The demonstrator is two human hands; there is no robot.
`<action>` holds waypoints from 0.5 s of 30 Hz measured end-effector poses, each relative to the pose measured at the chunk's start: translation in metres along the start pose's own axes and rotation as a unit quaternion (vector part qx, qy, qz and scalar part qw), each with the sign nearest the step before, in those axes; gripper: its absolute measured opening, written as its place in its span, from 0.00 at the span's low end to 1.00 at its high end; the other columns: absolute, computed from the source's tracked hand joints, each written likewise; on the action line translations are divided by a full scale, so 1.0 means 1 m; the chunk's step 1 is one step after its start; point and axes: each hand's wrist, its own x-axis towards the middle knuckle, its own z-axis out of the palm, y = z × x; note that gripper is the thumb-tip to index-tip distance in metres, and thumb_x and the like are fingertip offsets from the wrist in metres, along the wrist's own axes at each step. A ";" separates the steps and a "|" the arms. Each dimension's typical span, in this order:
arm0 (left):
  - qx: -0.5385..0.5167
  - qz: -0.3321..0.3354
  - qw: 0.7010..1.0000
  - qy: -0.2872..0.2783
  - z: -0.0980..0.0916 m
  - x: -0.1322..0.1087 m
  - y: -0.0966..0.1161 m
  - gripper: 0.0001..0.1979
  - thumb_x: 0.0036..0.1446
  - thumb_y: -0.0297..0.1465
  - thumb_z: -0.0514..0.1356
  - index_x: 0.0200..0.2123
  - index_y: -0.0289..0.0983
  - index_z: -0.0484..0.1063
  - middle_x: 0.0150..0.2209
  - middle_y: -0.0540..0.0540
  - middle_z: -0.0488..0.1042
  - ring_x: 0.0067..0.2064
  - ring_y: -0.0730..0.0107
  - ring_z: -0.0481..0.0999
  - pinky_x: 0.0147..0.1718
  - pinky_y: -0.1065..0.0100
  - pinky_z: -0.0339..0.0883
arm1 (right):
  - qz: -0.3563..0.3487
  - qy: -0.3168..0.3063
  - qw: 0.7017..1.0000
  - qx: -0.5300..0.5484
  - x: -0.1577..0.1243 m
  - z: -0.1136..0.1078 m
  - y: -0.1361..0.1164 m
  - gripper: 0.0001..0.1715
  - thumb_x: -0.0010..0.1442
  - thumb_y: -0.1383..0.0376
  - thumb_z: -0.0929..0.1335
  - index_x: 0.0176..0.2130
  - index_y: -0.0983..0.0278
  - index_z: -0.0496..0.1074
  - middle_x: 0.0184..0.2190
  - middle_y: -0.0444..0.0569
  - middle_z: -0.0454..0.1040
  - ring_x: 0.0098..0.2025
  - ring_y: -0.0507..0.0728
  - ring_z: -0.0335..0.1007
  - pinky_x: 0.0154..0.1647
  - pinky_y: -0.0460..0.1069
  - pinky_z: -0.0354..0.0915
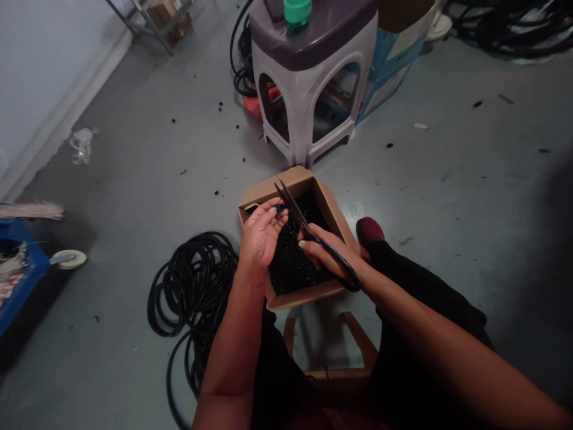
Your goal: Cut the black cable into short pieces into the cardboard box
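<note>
Black scissors sit in your right hand, its fingers closed around the handles, with the long blades angled up and away from you over a cardboard box. Your left hand is curled rather than spread, its fingertips pinching a short piece of black tubing just beside the blades. Both hands hover over the open box, which rests on the grey floor directly in front of you and holds a heap of small black tubing pieces.

A loose coil of black tubing lies on the floor just left of the box, partly beneath your left forearm. Your maroon shoe is just to the right of the box. Just beyond the box stands a purple-and-white plastic stool, with a green-capped bottle on top. Small black bits are scattered across the floor, and a blue wheeled cart sits at the far left.
</note>
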 end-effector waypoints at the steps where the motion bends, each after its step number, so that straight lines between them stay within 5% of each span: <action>1: -0.004 -0.002 1.000 0.000 0.000 0.000 0.000 0.06 0.51 0.23 0.58 0.34 0.35 0.71 0.36 0.46 0.75 0.32 0.79 0.74 0.37 0.73 0.69 | 0.003 -0.004 1.000 0.005 0.000 0.000 -0.001 0.10 0.56 0.59 0.61 0.37 0.61 0.61 0.21 0.38 0.61 0.20 0.49 0.58 0.23 0.46 0.59; 7: -0.005 0.002 1.000 0.020 0.001 0.001 -0.003 0.05 0.53 0.26 0.59 0.35 0.36 0.72 0.31 0.49 0.72 0.28 0.81 0.70 0.29 0.77 0.65 | -0.029 0.025 0.998 0.047 0.001 -0.003 0.001 0.10 0.57 0.59 0.62 0.38 0.61 0.61 0.21 0.38 0.61 0.21 0.49 0.58 0.22 0.45 0.59; 12: 0.072 0.040 0.996 0.030 0.005 0.002 -0.009 0.10 0.55 0.37 0.60 0.32 0.36 0.71 0.28 0.50 0.69 0.27 0.79 0.68 0.28 0.75 0.64 | -0.047 0.074 0.993 0.080 0.004 -0.020 0.001 0.08 0.57 0.59 0.62 0.36 0.61 0.61 0.21 0.38 0.61 0.20 0.48 0.58 0.21 0.45 0.59; 15: 0.132 0.065 0.989 0.021 0.007 0.004 -0.013 0.07 0.54 0.35 0.60 0.30 0.37 0.70 0.30 0.49 0.70 0.30 0.77 0.69 0.31 0.74 0.64 | -0.039 0.117 0.985 0.119 0.005 -0.033 0.001 0.10 0.57 0.58 0.63 0.37 0.61 0.61 0.23 0.38 0.62 0.20 0.48 0.58 0.20 0.44 0.59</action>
